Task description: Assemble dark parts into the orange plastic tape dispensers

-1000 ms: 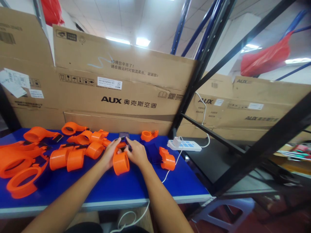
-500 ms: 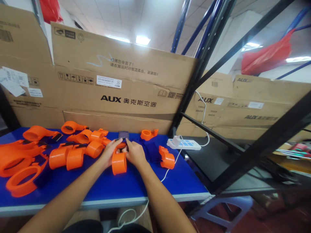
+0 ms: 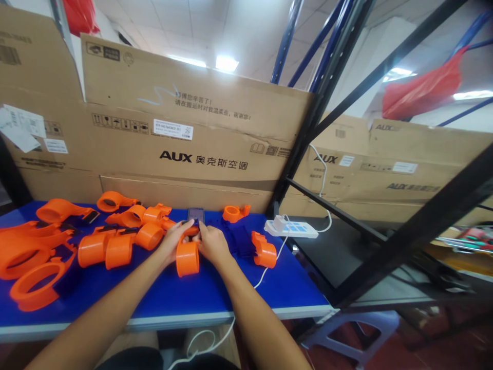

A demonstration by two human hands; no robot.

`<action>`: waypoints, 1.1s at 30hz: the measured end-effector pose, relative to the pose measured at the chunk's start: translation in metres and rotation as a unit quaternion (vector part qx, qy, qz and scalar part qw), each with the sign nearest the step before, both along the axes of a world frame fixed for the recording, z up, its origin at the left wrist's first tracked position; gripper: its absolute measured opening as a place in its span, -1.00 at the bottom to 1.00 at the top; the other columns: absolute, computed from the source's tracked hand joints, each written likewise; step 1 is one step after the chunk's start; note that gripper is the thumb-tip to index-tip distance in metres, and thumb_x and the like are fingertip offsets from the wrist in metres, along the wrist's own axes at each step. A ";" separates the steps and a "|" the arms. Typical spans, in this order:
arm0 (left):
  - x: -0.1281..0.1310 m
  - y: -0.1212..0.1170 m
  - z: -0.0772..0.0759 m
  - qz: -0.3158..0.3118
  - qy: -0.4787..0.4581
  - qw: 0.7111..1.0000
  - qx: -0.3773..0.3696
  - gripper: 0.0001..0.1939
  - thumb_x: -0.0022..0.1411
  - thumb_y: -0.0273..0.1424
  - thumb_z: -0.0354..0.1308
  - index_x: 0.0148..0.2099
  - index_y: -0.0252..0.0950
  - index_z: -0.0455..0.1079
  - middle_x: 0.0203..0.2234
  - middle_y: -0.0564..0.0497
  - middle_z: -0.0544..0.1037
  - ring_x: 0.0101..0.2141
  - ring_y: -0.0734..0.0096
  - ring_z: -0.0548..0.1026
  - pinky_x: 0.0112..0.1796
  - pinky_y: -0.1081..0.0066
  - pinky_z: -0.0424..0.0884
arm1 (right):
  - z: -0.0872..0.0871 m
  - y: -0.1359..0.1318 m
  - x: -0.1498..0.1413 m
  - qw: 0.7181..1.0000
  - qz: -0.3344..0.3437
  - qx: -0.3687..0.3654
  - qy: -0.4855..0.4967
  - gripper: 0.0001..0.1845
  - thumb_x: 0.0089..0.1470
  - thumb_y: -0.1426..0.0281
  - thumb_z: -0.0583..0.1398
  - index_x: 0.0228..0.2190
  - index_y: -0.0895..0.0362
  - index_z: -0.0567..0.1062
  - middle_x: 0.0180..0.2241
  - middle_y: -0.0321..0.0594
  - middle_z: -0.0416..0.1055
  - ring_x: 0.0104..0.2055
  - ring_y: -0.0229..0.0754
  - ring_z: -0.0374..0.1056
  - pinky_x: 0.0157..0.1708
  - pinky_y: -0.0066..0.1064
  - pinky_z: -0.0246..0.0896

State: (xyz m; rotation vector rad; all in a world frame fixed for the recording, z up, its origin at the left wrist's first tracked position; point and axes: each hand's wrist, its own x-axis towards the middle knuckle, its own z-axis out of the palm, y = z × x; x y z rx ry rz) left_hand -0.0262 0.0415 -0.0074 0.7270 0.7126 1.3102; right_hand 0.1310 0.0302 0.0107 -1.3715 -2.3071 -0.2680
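Both my hands are closed around one orange tape dispenser (image 3: 187,259), its ring turned toward me. My left hand (image 3: 174,241) grips it from the left side. From the right, my right hand (image 3: 211,241) presses its fingers at the dispenser's far end, where a small dark part shows; its details are too small to make out. Just beyond my hands a phone-like grey device (image 3: 196,214) lies on the blue tabletop (image 3: 154,298). Several more orange tape dispensers (image 3: 92,249) lie to the left, and another dispenser (image 3: 265,254) rests to the right.
A white power strip (image 3: 296,227) with a plug and a white cable (image 3: 265,275) lies at the right edge. Dark blue pieces (image 3: 241,239) lie right of my hands. Cardboard boxes (image 3: 192,174) wall the back; a black metal frame (image 3: 292,154) stands right.
My hands and the held tape dispenser have shifted very slightly to the left. Everything else on the table stays where it was.
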 end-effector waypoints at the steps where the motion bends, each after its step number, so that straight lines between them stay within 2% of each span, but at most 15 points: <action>1: 0.000 0.000 0.000 0.002 0.000 1.000 -0.002 -0.59 0.01 -0.24 0.51 -0.28 -0.29 0.36 -0.62 0.14 0.44 -0.72 0.63 0.28 -0.66 0.56 0.21 | 0.000 0.000 0.000 1.000 0.002 0.001 -0.002 -0.41 0.17 0.39 0.17 0.21 0.34 0.38 -0.26 0.11 0.58 -0.18 0.04 0.51 -0.16 -0.28 0.36; 7: 0.001 0.001 -0.001 0.019 0.007 1.000 0.009 -0.59 0.00 -0.25 0.51 -0.25 -0.31 0.40 -0.61 0.14 0.45 -0.72 0.65 0.27 -0.66 0.56 0.20 | 0.000 0.001 0.005 0.999 0.012 0.028 0.014 -0.43 0.20 0.38 0.16 0.21 0.25 0.39 -0.25 0.03 0.57 -0.21 -0.01 0.49 -0.20 -0.33 0.34; 10: 0.002 0.001 -0.001 0.029 0.003 0.999 0.020 -0.60 -0.01 -0.25 0.51 -0.24 -0.29 0.42 -0.61 0.15 0.45 -0.73 0.65 0.27 -0.65 0.56 0.21 | 0.002 0.003 0.011 0.998 0.038 0.045 0.039 -0.49 0.27 0.27 0.15 0.20 0.18 0.42 -0.22 -0.01 0.56 -0.21 -0.05 0.48 -0.22 -0.37 0.32; 13: 0.002 -0.001 -0.001 0.012 0.000 0.999 0.031 -0.63 0.01 -0.22 0.48 -0.26 -0.27 0.42 -0.65 0.18 0.41 -0.74 0.64 0.24 -0.65 0.55 0.19 | 0.004 0.005 0.015 0.994 0.056 0.053 0.072 -0.54 0.33 0.18 0.13 0.13 0.16 0.47 -0.20 -0.02 0.56 -0.20 -0.09 0.46 -0.20 -0.39 0.30; 17: 0.002 -0.003 -0.001 0.003 0.022 0.999 0.040 -0.65 0.06 -0.16 0.44 -0.29 -0.26 0.43 -0.73 0.20 0.32 -0.76 0.59 0.22 -0.68 0.54 0.15 | 0.004 0.007 0.016 0.992 0.074 0.049 0.087 -0.67 0.31 0.22 0.14 -0.04 0.14 0.53 -0.28 -0.10 0.54 -0.26 -0.13 0.42 -0.25 -0.41 0.25; 21: 0.003 -0.005 -0.001 0.029 0.042 0.997 0.056 -0.69 0.05 -0.21 0.45 -0.25 -0.27 0.49 -0.77 0.20 0.31 -0.78 0.59 0.21 -0.69 0.55 0.14 | 0.002 0.009 0.015 0.992 0.075 0.041 0.098 -0.78 0.27 0.29 0.16 -0.19 0.15 0.54 -0.36 -0.16 0.50 -0.33 -0.17 0.37 -0.31 -0.43 0.19; 29: 0.002 -0.004 -0.003 0.052 0.077 0.991 0.100 -0.71 0.08 -0.23 0.44 -0.23 -0.30 0.54 -0.78 0.17 0.33 -0.78 0.59 0.22 -0.69 0.55 0.12 | 0.001 0.011 0.014 0.988 0.098 0.034 0.117 -0.81 0.27 0.35 0.14 -0.19 0.16 0.52 -0.39 -0.19 0.48 -0.35 -0.17 0.36 -0.30 -0.43 0.16; 33: 0.002 -0.002 -0.004 0.058 0.069 0.992 0.091 -0.71 0.06 -0.24 0.45 -0.23 -0.30 0.54 -0.78 0.17 0.32 -0.78 0.58 0.22 -0.68 0.54 0.15 | 0.002 0.011 0.014 0.988 0.102 0.037 0.114 -0.82 0.29 0.36 0.12 -0.21 0.15 0.52 -0.38 -0.18 0.49 -0.34 -0.17 0.36 -0.28 -0.42 0.17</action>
